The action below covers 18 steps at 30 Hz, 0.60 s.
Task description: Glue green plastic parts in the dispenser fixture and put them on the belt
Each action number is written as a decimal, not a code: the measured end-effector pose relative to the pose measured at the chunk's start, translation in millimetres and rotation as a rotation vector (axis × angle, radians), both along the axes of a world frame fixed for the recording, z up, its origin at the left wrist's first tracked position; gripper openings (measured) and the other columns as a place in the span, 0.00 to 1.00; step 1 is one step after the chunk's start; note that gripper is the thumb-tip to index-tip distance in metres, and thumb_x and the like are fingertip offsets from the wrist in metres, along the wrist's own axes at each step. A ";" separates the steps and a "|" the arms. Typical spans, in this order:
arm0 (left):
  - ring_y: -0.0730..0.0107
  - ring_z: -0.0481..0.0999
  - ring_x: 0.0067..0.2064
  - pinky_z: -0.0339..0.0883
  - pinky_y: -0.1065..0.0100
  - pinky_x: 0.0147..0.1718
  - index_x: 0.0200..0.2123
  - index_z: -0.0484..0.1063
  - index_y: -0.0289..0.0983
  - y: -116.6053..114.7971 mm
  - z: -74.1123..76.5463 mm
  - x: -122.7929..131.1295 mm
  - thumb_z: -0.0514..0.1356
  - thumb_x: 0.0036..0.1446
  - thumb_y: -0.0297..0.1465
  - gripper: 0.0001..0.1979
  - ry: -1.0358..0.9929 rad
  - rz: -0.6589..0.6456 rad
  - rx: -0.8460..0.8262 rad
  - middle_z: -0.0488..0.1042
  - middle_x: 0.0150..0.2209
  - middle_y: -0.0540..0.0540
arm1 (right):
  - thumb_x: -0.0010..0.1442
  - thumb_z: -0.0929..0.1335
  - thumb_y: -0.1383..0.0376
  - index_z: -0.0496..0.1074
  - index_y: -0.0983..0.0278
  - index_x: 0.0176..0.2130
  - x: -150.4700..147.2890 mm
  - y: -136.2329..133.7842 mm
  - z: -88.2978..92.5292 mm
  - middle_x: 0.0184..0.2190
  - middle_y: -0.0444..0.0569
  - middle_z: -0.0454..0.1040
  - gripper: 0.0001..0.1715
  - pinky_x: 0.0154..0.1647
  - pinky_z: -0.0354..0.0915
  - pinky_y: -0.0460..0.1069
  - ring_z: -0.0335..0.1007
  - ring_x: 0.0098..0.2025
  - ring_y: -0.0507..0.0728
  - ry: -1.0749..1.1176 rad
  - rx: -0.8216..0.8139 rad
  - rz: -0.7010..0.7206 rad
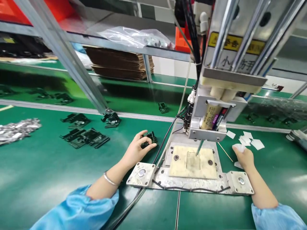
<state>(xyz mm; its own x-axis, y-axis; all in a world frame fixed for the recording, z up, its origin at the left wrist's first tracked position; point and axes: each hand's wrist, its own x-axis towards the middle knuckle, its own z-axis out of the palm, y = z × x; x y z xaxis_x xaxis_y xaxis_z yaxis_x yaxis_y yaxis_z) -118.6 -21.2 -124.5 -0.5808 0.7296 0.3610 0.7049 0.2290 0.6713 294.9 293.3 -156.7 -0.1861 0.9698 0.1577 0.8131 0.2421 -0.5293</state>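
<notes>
- In the left hand, curled in with thumb and fingertips near together: a dark part, partly covered by the fingers.
- At the right hand, drawn in narrow: a thin white piece; cannot tell whether pinched or only touched.
- For a clean pick on the right, best to catch one edge, lift a single layer, and leave the loose white squares undisturbed.
- On the left, grip lightly by the outer edges, judging from the thin, angular build; avoid pressing on raised tabs.
- Move both hands clear of the slanting rod above the cream plate, and steer around the cables.
- Location of the dark part: low over or on the desk, left of the cream plate, just beside the cables.
- Direction: raised edge seemingly pointing up and away from the wearer; long axis not certain behind the fingers.
- For the white piece, mostly hidden: no clear long axis or pointing end.
</notes>
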 end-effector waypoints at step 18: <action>0.45 0.69 0.62 0.59 0.50 0.65 0.45 0.77 0.38 29.5 89.7 134.0 0.79 0.27 0.42 0.38 -0.978 -0.315 -0.483 0.74 0.56 0.35 | 0.56 0.68 0.50 0.69 0.63 0.24 -11.1 -9.5 7.8 0.28 0.56 0.76 0.21 0.33 0.63 0.51 0.73 0.35 0.65 0.037 -0.088 -0.079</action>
<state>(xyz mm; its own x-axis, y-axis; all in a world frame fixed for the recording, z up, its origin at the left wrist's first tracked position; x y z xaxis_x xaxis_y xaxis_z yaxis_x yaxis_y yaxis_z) 15.3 8.3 -34.8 -0.2251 0.8328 -0.5057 -0.0013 0.5188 0.8549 283.8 283.8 -148.9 -0.1046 0.9915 0.0769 0.8075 0.1298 -0.5754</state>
